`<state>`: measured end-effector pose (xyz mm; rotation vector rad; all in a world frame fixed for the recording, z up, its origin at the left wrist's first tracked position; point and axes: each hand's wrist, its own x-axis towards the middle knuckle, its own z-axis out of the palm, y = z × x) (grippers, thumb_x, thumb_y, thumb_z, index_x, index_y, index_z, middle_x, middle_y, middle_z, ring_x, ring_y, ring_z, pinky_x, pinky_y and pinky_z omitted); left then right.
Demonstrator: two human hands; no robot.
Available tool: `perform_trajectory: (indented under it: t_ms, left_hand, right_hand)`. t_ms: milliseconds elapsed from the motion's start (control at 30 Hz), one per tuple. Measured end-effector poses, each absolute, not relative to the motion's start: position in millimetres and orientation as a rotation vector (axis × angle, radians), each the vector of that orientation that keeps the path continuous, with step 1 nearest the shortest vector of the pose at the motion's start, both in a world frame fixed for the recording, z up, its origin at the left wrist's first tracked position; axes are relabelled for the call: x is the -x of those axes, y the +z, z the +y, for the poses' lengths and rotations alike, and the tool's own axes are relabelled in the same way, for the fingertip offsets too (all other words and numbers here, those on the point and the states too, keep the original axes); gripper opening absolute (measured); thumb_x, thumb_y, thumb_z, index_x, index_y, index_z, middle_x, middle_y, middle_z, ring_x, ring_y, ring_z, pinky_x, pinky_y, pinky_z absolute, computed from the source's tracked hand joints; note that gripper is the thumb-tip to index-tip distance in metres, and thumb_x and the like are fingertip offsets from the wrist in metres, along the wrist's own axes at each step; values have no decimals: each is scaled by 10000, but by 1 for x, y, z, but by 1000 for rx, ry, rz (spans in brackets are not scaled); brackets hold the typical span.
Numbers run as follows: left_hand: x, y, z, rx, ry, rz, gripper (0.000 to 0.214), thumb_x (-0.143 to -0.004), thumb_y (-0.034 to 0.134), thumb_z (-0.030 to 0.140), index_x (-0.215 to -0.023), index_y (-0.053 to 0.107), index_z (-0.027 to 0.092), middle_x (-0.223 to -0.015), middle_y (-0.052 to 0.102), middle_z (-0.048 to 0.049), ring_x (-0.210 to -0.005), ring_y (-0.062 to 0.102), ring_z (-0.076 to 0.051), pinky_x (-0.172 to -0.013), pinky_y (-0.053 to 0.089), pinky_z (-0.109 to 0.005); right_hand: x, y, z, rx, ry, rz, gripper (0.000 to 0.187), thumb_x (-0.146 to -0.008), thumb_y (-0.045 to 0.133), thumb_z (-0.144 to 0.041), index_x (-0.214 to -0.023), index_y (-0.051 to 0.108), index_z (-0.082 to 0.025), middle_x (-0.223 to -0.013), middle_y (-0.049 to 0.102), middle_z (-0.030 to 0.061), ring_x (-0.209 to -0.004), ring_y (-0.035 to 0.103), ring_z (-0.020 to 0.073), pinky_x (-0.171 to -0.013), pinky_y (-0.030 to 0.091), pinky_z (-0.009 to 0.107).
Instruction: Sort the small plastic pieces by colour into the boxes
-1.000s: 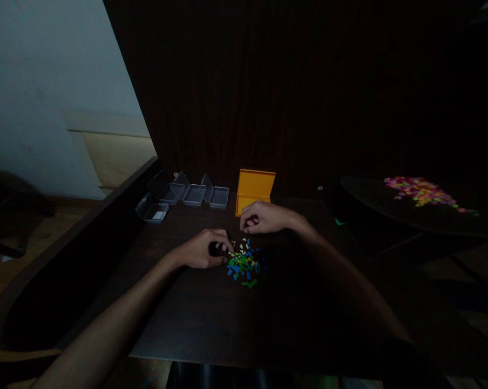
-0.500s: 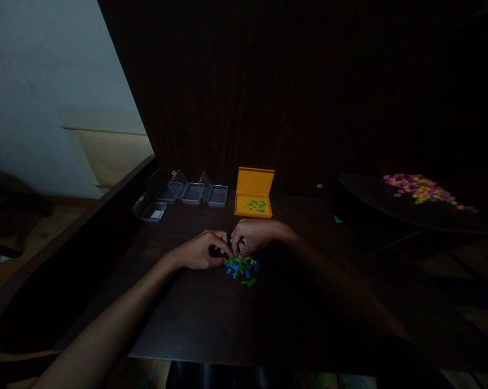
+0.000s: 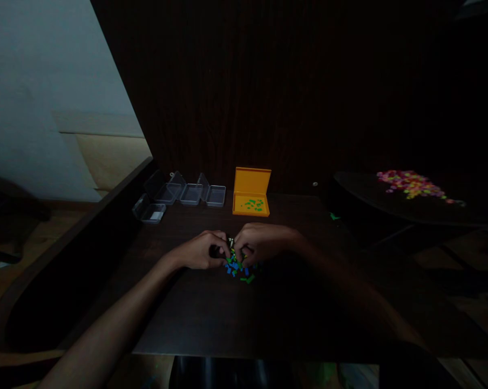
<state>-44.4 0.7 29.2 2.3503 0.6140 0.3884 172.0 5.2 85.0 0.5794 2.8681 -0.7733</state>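
Observation:
A small pile of blue, green and yellow plastic pieces (image 3: 235,267) lies on the dark table between my hands. My left hand (image 3: 203,250) reaches the pile's left edge with thumb and index finger curled together by a green piece. From the right, my right hand (image 3: 260,241) reaches over the pile, fingers pointing down and pinched among the pieces. What either pinch holds is too small and dark to make out. A few pale pieces (image 3: 231,242) show behind the fingers. Beyond the hands an orange box (image 3: 252,181) stands with its lid up and several green pieces (image 3: 254,205) inside.
Several clear plastic boxes (image 3: 190,194) with raised lids stand at the back left; one (image 3: 153,213) has a white patch in it. On a side surface at right is a heap of pink and yellow pieces (image 3: 414,183). A dark panel (image 3: 244,97) rises behind the table.
My right hand has shifted slightly down and right over the pile, and the pale pieces behind it show more. My left hand stays almost in place. The view has tilted a little.

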Motion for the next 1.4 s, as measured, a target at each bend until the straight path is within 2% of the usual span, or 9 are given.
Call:
perform_trajectory:
  t_ms: [133,267,567,767,867,933,1033,1200,1400]
  left_hand:
    - [44,31,0,-2347,374,648,148,-719,662,96,-838,715,167,-800,575,-6,-741,548,-116,-697,421,-212]
    - [44,31,0,-2336,352,667,131,-732,657,117,-841,711,165,-802,569,-8,-746,546,-118,-692,421,-212]
    - [45,30,0,-2306,360,685,94,-740,666,162,-817,720,161,-777,579,-9,-709,549,-113,-662,427,-208]
    - [46,29,1,-2275,363,683,86,-737,679,155,-807,729,159,-764,594,-10,-679,551,-104,-627,420,-199]
    - [46,29,1,-2272,351,685,95,-736,667,142,-808,728,155,-777,598,-13,-678,547,-101,-623,419,-198]
    - [46,30,1,-2271,348,686,92,-735,662,141,-801,726,151,-774,599,-15,-674,544,-101,-618,419,-198]
    - [46,30,1,-2271,373,679,89,-728,664,139,-793,725,145,-755,595,-13,-662,542,-98,-608,416,-196]
    - [46,29,1,-2271,427,708,85,-723,663,134,-788,718,133,-737,587,-12,-643,536,-94,-590,411,-192]
    - [46,28,1,-2265,455,758,77,-738,666,154,-793,718,138,-745,584,-13,-664,541,-103,-603,414,-201]
  right_hand:
    - [-189,74,-20,-671,-684,2860,96,-772,702,-228,-860,724,-196,-759,665,-14,-688,550,110,-645,348,223]
    - [-202,61,-39,-817,-662,2880,162,-796,666,-242,-952,701,-218,-824,672,-9,-731,564,126,-689,374,241]
    - [-196,60,-55,-790,-677,2890,151,-875,544,-179,-953,673,-183,-918,692,31,-787,593,149,-715,419,263]
    - [-206,68,-47,-835,-740,2940,142,-869,559,-201,-939,682,-196,-901,688,26,-777,594,142,-720,419,255]
    - [-220,79,-26,-1028,-677,3019,154,-851,574,-196,-931,705,-187,-857,680,27,-752,584,132,-688,392,241]
    - [-227,85,-5,-1262,-578,2985,165,-834,591,-207,-923,726,-171,-737,653,15,-644,547,119,-612,358,235]
    - [-233,88,29,-1653,-442,2933,200,-823,596,-212,-929,745,-133,-676,638,19,-590,522,113,-582,341,233]
    - [-230,73,79,-2008,-249,2734,215,-790,618,-202,-945,756,-146,-764,702,48,-669,591,141,-608,373,227]
    - [-220,51,105,-2176,-195,2520,210,-798,607,-223,-938,760,-189,-921,740,77,-813,653,178,-673,425,230]
